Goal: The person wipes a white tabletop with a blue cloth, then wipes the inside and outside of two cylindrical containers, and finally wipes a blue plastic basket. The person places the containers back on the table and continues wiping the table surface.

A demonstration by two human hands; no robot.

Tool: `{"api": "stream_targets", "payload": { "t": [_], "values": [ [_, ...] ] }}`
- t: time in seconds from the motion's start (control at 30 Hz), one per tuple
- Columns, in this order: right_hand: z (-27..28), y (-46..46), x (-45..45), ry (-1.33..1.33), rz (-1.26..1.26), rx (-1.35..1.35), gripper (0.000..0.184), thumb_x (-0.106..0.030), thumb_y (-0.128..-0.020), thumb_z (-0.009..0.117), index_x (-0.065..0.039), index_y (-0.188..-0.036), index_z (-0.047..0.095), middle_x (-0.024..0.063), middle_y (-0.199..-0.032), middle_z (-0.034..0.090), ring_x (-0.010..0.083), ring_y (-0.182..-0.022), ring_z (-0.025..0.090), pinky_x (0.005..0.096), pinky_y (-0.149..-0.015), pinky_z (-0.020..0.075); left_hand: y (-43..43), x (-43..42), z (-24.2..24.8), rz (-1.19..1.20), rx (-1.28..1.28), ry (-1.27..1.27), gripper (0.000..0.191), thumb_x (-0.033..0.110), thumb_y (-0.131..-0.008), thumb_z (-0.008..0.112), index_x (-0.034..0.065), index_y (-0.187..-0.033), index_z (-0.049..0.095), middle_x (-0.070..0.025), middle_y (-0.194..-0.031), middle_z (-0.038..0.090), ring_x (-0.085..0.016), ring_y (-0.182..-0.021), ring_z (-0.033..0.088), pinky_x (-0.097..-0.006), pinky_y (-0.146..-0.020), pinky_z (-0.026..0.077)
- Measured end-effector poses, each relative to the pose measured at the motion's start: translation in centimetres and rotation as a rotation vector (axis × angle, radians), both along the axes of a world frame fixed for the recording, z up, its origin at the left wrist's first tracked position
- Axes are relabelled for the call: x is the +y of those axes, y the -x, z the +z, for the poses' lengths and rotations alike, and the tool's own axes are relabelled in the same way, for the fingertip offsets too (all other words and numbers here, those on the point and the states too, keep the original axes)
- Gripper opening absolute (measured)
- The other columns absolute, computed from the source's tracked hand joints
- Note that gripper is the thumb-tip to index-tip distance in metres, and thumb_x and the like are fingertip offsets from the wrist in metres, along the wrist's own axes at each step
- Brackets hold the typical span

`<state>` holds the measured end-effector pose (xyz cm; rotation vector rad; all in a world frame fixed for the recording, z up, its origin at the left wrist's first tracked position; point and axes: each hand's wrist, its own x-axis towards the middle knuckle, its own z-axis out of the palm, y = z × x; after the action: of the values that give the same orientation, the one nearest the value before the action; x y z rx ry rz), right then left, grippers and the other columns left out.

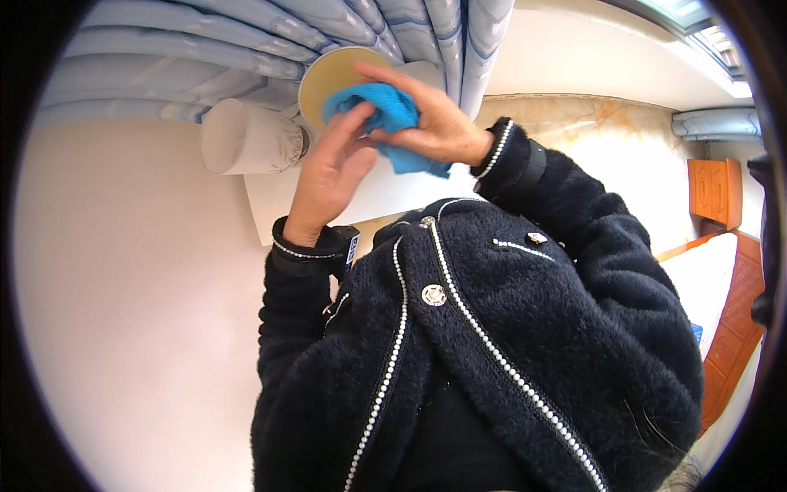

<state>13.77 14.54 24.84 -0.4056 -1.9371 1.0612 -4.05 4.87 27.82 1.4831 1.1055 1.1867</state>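
Observation:
A bunched blue cloth [403, 114] is held in my right hand [446, 120], with the thumb on the near side and the fingers around its far side. My left hand [332, 178] reaches up to the cloth's left part. Its index finger lies on the folds, and the thumb stands apart from the cloth; whether it grips is unclear. Behind the cloth is a round yellowish disc [316, 77] with a pale rim, partly covered by the hands. To its left a white cylindrical vessel [240, 138] with a plant pattern appears tilted.
Below the hands extends a white tabletop [270, 203]. Blue patterned curtains [246, 43] hang close behind the disc and vessel. At upper right is a window [707, 37]. A wooden cabinet [713, 190] and a carved wooden bed frame [738, 307] stand at the far right.

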Motion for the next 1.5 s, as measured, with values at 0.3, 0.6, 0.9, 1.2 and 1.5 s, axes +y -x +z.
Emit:
{"api": "stream_targets", "payload": {
  "t": [0.3, 0.6, 0.9, 1.2, 1.5],
  "values": [
    [-6.1, -3.2, 8.2, 0.422, -0.262, -0.064, 0.067, -0.042, -0.089, 0.064, -0.001, -0.137, 0.042, 0.0143, -0.111, 0.062, 0.0211, -0.099, 0.062, 0.0288, -0.083, 0.051, -2.9, 3.8, -3.9, 0.262, 0.994, -0.323, 0.046, 0.025, -0.085, 0.065, 0.0049, -0.125, 0.053, -0.0159, -0.111, 0.063, -0.035, -0.097, 0.061, -0.0395, -0.08, 0.05],
    [-7.6, 5.3, 12.0, 0.518, 0.05, 0.065, 0.065, -0.052, -0.091, 0.055, 0.002, -0.128, 0.053, 0.0191, -0.115, 0.063, 0.0256, -0.104, 0.06, 0.0326, -0.092, 0.0459, -2.8, 5.6, -6.1, 0.336, 1.26, -0.201, 0.037, 0.026, -0.086, 0.064, 0.0125, -0.12, 0.06, -0.0092, -0.097, 0.069, -0.028, -0.083, 0.067, -0.0372, -0.068, 0.052],
    [-17.1, 3.7, 11.3, 0.583, -0.015, -0.186, 0.051, -0.043, -0.098, 0.049, 0.0, -0.123, 0.058, 0.012, -0.114, 0.064, 0.0168, -0.099, 0.058, 0.028, -0.091, 0.0447, -3.4, 6.0, -6.4, 0.408, 1.29, -0.293, 0.034, 0.025, -0.086, 0.064, 0.0143, -0.119, 0.06, -0.0065, -0.09, 0.069, -0.028, -0.077, 0.066, -0.038, -0.065, 0.051],
    [-8.6, 4.3, 5.6, 0.572, -0.103, 0.33, 0.048, -0.037, -0.099, 0.045, 0.001, -0.127, 0.051, 0.023, -0.115, 0.061, 0.0361, -0.107, 0.059, 0.0389, -0.093, 0.0437, -3.8, 6.2, -6.3, 0.467, 1.27, -0.244, 0.033, 0.023, -0.088, 0.063, 0.0128, -0.119, 0.061, -0.0093, -0.099, 0.068, -0.03, -0.085, 0.066, -0.0392, -0.071, 0.051],
    [-16.9, 3.8, 4.8, 0.724, -0.229, 0.079, 0.047, -0.03, -0.099, 0.04, 0.003, -0.132, 0.047, 0.0245, -0.119, 0.059, 0.0397, -0.111, 0.056, 0.0384, -0.097, 0.0426, -4.5, 6.0, -6.3, 0.46, 1.263, -0.266, 0.03, 0.025, -0.092, 0.057, 0.0148, -0.12, 0.06, -0.0097, -0.095, 0.069, -0.031, -0.082, 0.066, -0.0407, -0.069, 0.052]
  ]
}}
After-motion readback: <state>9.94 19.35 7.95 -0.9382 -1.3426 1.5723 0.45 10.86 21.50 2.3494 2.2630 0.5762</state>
